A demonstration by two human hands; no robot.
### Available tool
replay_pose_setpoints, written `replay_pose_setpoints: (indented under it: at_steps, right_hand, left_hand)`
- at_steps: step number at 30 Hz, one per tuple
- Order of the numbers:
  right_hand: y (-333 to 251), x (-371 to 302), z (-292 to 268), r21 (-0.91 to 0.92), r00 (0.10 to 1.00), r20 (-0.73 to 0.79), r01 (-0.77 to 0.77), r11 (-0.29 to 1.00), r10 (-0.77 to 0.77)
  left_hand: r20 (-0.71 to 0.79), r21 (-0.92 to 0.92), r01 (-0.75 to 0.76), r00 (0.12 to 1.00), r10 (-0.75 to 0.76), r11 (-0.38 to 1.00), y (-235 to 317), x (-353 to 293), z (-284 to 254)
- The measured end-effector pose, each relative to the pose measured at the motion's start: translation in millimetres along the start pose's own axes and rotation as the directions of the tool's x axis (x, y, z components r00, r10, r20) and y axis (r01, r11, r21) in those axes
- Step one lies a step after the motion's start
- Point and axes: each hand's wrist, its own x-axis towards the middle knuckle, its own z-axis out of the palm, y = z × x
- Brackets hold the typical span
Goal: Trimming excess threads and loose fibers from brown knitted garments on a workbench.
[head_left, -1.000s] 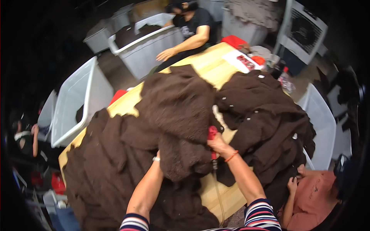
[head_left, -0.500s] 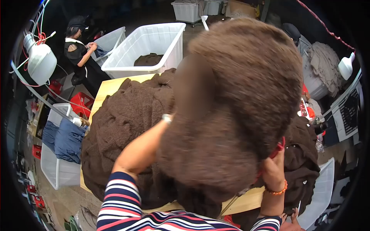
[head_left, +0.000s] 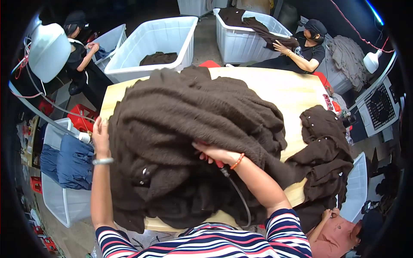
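Observation:
A brown knitted garment [head_left: 202, 109] lies bunched over a big heap of the same dark knitwear on the table in front of me. My left hand [head_left: 101, 136] is at the left edge of the heap, fingers stretched upward and slightly apart, beside the fabric. My right hand [head_left: 211, 152] is closed around a red-handled tool [head_left: 220, 164], over the middle of the garment. A dark cord [head_left: 238, 195] runs from the tool toward the table's front edge. The tool's working end is hidden by my hand and the cloth.
More brown garments [head_left: 325, 150] with buttons hang over the table's [head_left: 301, 84] right side. White bins [head_left: 150, 43] stand behind it and a bin of blue cloth [head_left: 77, 161] at left. Lamps [head_left: 47, 53] flank the table. Co-workers [head_left: 312, 49] are behind and at lower right.
The brown garment, held up high before, has come down onto the heap. My left hand has moved left to its edge; my right hand has moved left and up with the red tool.

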Motion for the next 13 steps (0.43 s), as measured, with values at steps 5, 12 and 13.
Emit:
replay_pose_setpoints:
  at_steps: [5,12,13]
  right_hand:
    - [-19.0,-43.3,-12.9,-0.043,0.992,-0.122,0.035,0.998,-0.04]
    - [41.3,-124.0,-60.9,-0.258,0.998,-0.051,0.022,0.966,-0.037]
    - [57.6,-133.0,-68.9,-0.295,0.989,-0.08,0.098,0.95,-0.127]
  left_hand:
    - [0.729,0.183,-0.913,0.376,0.572,0.366,130.6,-128.5,73.5]
    - [0.761,0.26,-0.864,0.458,0.459,0.43,101.7,-109.3,105.3]
    - [0.782,0.257,-0.866,0.447,0.434,0.429,101.2,-106.2,106.0]
